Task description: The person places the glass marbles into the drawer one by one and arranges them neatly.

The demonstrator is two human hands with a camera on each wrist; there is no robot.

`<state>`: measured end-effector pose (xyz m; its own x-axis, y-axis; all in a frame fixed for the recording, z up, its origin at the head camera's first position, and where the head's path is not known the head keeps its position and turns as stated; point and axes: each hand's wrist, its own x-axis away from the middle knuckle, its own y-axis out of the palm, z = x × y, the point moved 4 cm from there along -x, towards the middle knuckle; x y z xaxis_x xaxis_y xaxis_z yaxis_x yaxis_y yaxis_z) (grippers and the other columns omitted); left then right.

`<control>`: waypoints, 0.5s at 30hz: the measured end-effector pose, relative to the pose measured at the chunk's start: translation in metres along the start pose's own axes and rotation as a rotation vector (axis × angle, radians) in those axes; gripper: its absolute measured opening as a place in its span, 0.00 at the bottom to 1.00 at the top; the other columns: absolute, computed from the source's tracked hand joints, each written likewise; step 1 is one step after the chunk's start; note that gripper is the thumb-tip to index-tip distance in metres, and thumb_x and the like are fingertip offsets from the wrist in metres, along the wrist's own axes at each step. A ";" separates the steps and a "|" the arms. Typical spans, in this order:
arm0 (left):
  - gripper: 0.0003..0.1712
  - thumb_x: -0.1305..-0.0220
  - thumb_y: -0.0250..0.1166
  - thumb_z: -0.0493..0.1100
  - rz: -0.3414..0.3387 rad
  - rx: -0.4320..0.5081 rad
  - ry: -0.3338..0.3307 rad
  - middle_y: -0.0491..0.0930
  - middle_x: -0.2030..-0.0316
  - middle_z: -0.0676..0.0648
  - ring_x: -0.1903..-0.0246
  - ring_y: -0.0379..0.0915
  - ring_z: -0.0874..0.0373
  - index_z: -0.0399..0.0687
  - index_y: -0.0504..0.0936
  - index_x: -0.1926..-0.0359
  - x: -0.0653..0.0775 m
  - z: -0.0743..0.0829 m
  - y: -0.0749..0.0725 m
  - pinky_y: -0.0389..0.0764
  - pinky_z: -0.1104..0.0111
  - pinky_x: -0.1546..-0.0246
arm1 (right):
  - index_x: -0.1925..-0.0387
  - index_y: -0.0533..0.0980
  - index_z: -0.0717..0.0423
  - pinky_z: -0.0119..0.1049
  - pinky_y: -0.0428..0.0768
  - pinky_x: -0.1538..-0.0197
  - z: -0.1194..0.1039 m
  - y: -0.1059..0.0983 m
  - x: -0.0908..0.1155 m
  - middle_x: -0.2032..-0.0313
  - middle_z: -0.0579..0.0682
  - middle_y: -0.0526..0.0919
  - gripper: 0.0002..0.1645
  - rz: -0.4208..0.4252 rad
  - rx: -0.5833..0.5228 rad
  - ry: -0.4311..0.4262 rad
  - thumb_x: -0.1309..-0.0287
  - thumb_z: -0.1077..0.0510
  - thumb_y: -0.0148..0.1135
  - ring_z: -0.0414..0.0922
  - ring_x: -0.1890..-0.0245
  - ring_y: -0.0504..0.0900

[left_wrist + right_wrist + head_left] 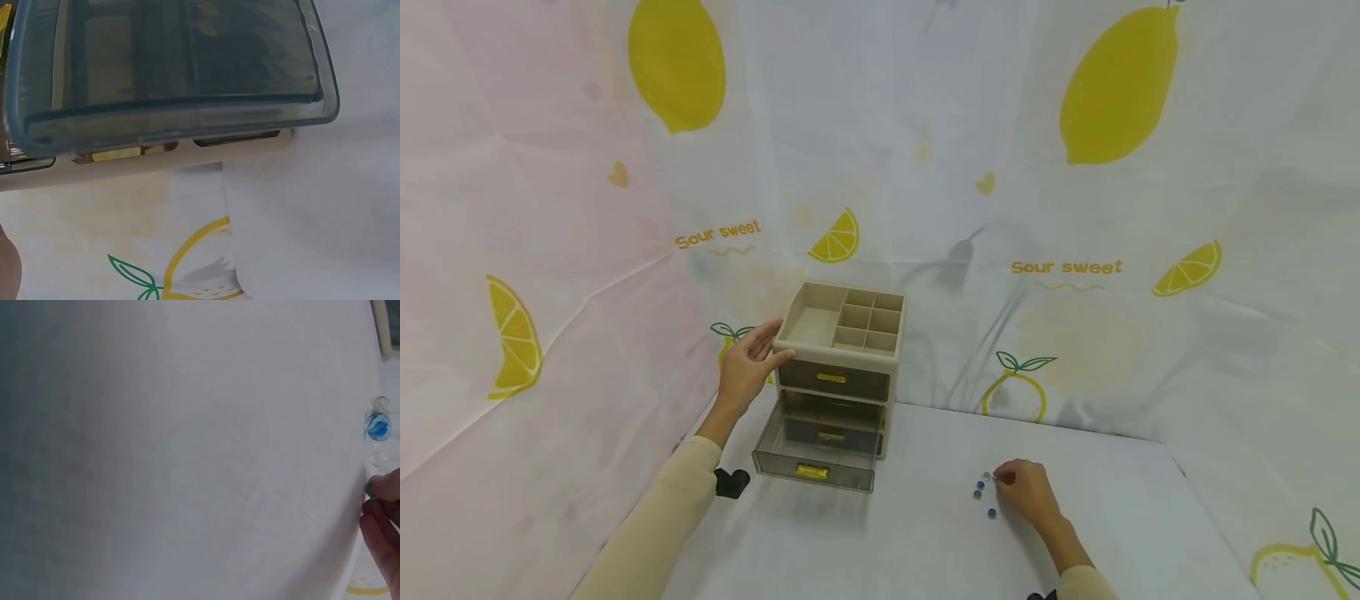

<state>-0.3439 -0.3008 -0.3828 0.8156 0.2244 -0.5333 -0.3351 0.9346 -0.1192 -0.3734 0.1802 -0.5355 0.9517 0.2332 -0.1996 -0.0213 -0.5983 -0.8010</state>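
My left hand [747, 371] rests at the left front corner of a beige desktop drawer organizer [838, 354], thumb on the front rim and straight fingers along the side. A smoky clear drawer [767, 454] with a yellow handle is pulled out; in the left wrist view the drawer [175, 119] fills the top. On the white table to the right, my right hand [1026, 493] pinches a small greenish marble [370, 490] between thumb and fingertips. Several glass marbles lie beside it, among them a blue marble [992, 514] and a blue-swirled marble [378, 427].
The organizer's top has one large open tray [812, 327] and several small compartments [853, 317]. Above the pulled-out drawer, another drawer [833, 380] is closed. White cloth with lemon prints [1120, 83] hangs behind and beside the table [925, 533].
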 end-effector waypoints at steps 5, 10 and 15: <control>0.37 0.46 0.73 0.33 -0.014 -0.011 -0.011 0.70 0.37 0.33 0.36 0.65 0.42 0.29 0.70 0.36 0.005 0.019 0.001 0.70 0.73 0.38 | 0.69 0.85 0.59 0.39 0.85 0.63 -0.001 0.000 -0.002 0.69 0.49 0.85 0.08 0.027 -0.022 0.014 0.54 0.70 0.69 0.44 0.68 0.81; 0.36 0.44 0.73 0.33 -0.020 -0.028 -0.022 0.70 0.37 0.34 0.35 0.64 0.42 0.28 0.70 0.36 0.006 0.025 0.002 0.70 0.71 0.37 | 0.71 0.85 0.60 0.37 0.85 0.65 -0.007 -0.004 -0.005 0.71 0.49 0.85 0.07 0.111 -0.071 -0.015 0.54 0.70 0.69 0.44 0.69 0.82; 0.36 0.44 0.73 0.34 -0.026 -0.021 -0.019 0.70 0.36 0.35 0.35 0.64 0.43 0.29 0.70 0.36 0.005 0.024 0.001 0.69 0.69 0.36 | 0.70 0.85 0.60 0.41 0.87 0.62 -0.014 -0.009 -0.009 0.69 0.52 0.86 0.06 0.187 -0.121 -0.051 0.53 0.70 0.69 0.49 0.67 0.85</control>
<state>-0.3284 -0.2915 -0.3654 0.8329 0.2054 -0.5140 -0.3235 0.9341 -0.1510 -0.3777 0.1728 -0.5179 0.9177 0.1464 -0.3692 -0.1560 -0.7219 -0.6742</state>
